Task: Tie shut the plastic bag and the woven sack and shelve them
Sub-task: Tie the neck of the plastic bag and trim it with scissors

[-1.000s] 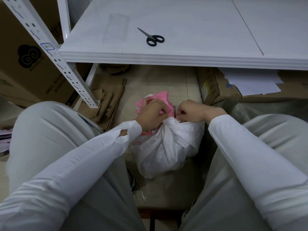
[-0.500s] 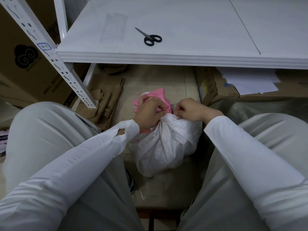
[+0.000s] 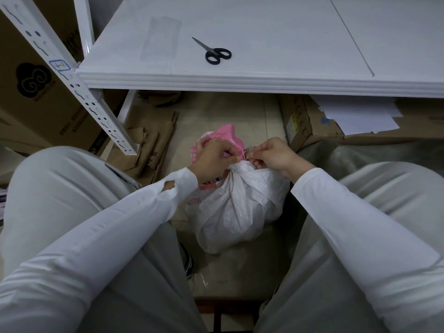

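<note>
Right now the left hand (image 3: 216,159) grips the gathered neck of the woven sack (image 3: 237,212), the right hand (image 3: 274,156) pinches a thin strand (image 3: 244,155) beside it, and the pink plastic bag (image 3: 225,133) bulges behind the left fingers. Should the strand slip, the neck could spring open.

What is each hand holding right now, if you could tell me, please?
Left hand: closed, fingers curled, pinching at the gathered neck of the white sack.
Right hand: closed, pinching at the same neck from the other side.
</note>
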